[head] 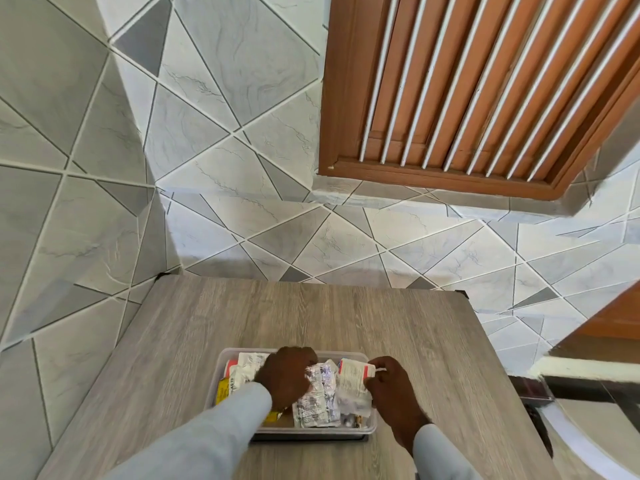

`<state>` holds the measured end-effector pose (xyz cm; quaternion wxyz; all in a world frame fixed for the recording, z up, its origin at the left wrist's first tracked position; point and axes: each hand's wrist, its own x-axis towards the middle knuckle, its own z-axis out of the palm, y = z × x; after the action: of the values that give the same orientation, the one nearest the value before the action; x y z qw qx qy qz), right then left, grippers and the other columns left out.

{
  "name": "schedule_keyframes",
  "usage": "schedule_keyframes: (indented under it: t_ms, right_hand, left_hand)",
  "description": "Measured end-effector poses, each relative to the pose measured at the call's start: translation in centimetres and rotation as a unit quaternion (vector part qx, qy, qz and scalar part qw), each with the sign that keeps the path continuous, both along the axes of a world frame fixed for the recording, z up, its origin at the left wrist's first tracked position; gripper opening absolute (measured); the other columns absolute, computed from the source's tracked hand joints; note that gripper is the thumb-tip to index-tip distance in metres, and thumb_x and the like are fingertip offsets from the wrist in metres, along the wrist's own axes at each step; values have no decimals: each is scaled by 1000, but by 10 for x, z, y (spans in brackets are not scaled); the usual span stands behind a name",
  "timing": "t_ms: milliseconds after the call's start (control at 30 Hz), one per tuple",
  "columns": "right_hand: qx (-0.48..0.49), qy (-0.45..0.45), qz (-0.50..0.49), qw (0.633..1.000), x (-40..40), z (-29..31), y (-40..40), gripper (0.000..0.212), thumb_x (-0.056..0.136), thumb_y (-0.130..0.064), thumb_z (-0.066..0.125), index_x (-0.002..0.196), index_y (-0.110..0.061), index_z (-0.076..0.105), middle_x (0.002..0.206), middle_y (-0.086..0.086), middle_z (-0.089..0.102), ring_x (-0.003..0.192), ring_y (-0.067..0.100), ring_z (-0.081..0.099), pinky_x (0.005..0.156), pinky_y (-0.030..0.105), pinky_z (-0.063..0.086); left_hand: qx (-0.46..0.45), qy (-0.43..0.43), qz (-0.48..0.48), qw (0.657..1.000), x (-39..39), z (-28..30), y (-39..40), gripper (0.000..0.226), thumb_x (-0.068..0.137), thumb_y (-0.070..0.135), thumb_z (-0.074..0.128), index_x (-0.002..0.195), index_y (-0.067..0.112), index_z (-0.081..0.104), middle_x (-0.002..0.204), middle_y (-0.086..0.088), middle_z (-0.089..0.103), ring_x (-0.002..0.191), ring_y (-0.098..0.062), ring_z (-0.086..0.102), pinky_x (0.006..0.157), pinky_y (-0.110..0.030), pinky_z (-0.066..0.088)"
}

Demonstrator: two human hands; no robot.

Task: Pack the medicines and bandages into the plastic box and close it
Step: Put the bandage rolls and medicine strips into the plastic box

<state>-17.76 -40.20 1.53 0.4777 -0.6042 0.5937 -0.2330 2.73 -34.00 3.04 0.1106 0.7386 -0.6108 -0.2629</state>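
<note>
A clear plastic box [372, 427] lies open on the wooden table [311, 313], near its front edge. Inside it are silver blister strips [320, 396], white medicine packets [247, 367] and a yellow pack [221, 391] at the left. My left hand [285, 374] reaches into the middle of the box with its fingers curled on the top of a silver blister strip. Over the box's right end, my right hand [391, 386] pinches a white medicine box with a red edge [355, 374]. A dark edge shows under the box's front; what it is cannot be made out.
The table stands in a corner of grey tiled walls [207, 133]. A brown louvred window shutter [485, 98] hangs open above. To the right of the table are dark items [533, 389] and a white curved rim [588, 445].
</note>
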Motion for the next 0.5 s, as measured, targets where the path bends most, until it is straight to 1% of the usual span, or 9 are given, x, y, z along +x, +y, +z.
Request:
schedule_keyframes:
  t_ms: [33,67,133,200,233,300,367,433,500]
  right_hand:
    - [-11,-9,-9,1000,0,4,-1,19,81,1,55,85,-18,58,82,11,67,75,30,64,61,37,50]
    - [-32,-11,-14,999,0,8,-1,15,82,0,56,84,-15,57,79,8,65,70,27,61,59,34,47]
    - [-100,-1,-2,995,3,16,-1,10,84,-2,58,80,-11,54,70,5,56,60,15,49,55,26,43]
    - [-180,14,38,983,12,24,5,17,83,-5,60,73,-14,50,64,4,52,55,8,42,53,18,39]
    - [-219,21,64,973,19,25,11,19,82,-7,60,71,-18,49,64,3,52,56,7,42,54,17,38]
    - [-301,65,125,943,32,20,22,16,79,-14,59,73,-25,48,70,-5,51,66,6,45,63,19,38]
    - [-380,156,195,891,47,6,35,7,76,-23,55,79,-27,51,79,-7,56,75,12,52,72,25,41]
    - [-415,233,270,837,59,-13,47,10,72,-29,50,82,-29,49,83,-5,61,76,18,59,74,32,39]
    - [-415,266,322,809,64,-29,57,16,68,-32,54,83,-33,47,86,-9,58,77,17,60,74,33,36]
  left_hand:
    - [-4,54,3,999,8,8,2,30,83,17,60,111,27,59,112,3,60,108,-18,54,87,-27,41]
    - [-11,81,1,997,18,17,6,23,84,14,59,101,29,61,102,6,59,99,-14,56,80,-24,41]
    - [-41,101,21,994,38,35,15,23,83,10,57,86,33,59,86,13,56,81,-9,56,70,-20,43]
    - [-94,100,55,989,57,47,28,25,80,9,58,79,34,57,78,15,57,72,-3,55,62,-17,42]
    - [-125,79,65,987,65,49,38,26,79,10,59,77,35,56,77,15,56,71,-2,54,61,-15,40]
    - [-180,-9,59,982,74,44,58,23,76,11,62,80,33,56,77,15,53,73,-2,50,64,-12,35]
    - [-198,-110,12,974,78,26,80,24,68,13,67,81,30,57,77,11,56,73,-10,52,65,-19,35]
    - [-186,-200,-51,961,77,1,103,25,59,20,63,78,32,54,76,10,59,71,-13,53,65,-27,34]
    - [-188,-228,-77,952,75,-20,121,19,61,26,53,79,32,51,77,11,59,72,-13,53,66,-28,30]
